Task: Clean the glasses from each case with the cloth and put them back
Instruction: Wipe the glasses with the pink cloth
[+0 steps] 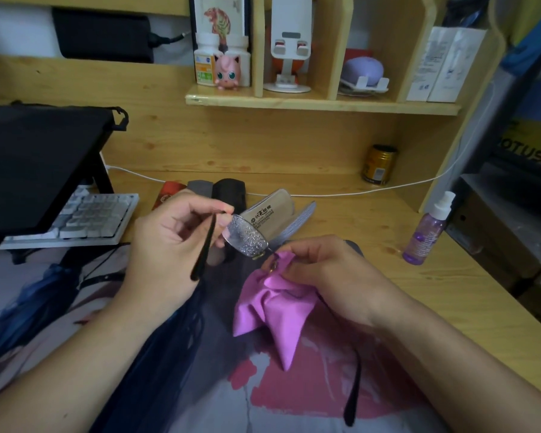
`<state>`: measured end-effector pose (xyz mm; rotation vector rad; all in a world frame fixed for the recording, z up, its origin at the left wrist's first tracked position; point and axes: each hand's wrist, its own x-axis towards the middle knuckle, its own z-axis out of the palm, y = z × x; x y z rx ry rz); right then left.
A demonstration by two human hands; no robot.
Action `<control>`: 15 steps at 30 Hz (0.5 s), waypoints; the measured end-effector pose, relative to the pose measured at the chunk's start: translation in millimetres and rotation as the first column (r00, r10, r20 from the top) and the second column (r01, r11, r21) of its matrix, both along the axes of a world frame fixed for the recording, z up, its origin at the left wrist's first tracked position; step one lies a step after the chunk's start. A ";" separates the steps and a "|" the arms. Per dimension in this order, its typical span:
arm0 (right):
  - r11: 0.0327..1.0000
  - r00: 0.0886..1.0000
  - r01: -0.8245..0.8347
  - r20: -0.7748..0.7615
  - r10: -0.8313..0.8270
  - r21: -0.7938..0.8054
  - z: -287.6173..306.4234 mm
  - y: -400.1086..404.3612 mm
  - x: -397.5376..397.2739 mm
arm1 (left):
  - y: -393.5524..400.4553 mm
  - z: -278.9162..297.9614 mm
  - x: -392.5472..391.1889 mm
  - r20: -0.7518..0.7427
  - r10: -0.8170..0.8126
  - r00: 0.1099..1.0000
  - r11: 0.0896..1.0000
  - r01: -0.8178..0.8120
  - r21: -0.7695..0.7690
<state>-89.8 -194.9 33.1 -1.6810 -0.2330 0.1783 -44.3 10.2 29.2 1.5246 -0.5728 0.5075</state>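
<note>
A pair of glasses (245,235) is held up over the desk mat, its left lens covered in spray droplets. My left hand (172,235) pinches the frame at the left hinge, with the black temple hanging down past the palm. My right hand (331,273) grips the pink cleaning cloth (272,310) around the other lens, which is hidden inside the cloth. The second temple hangs below my right wrist. An open grey glasses case (278,214) lies just behind the hands. Further cases, grey (199,187) and black (230,189), lie behind my left hand.
A purple spray bottle (428,232) stands at the right on the wooden desk (419,292). A keyboard (88,217) and a black monitor (35,164) are at the left. A gold can (379,164) and a white cable sit by the back wall. Shelves hold bottles and figures.
</note>
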 end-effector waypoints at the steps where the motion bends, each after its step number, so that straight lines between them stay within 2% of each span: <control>1: 1.000 1.000 -0.008 0.017 0.008 0.005 -0.1 0.8 -0.2 | 1.4 -0.3 1.7 -0.002 0.008 1.000 1.000 -0.008 0.001; 6: 0.999 0.999 -0.038 0.037 0.037 0.028 0.3 1.4 -0.9 | 8.6 -3.6 8.3 -0.014 0.042 0.999 0.999 -0.042 0.024; 10: 0.997 0.998 -0.022 -0.056 0.026 0.076 -1.6 -4.5 1.3 | 8.4 -3.4 8.7 -0.010 0.058 0.998 0.998 -0.058 0.021; 15: 0.999 0.999 0.009 -0.047 -0.011 -0.033 -3.2 -4.9 1.9 | 1.6 -5.3 4.4 -0.020 0.032 0.999 0.999 -0.032 0.024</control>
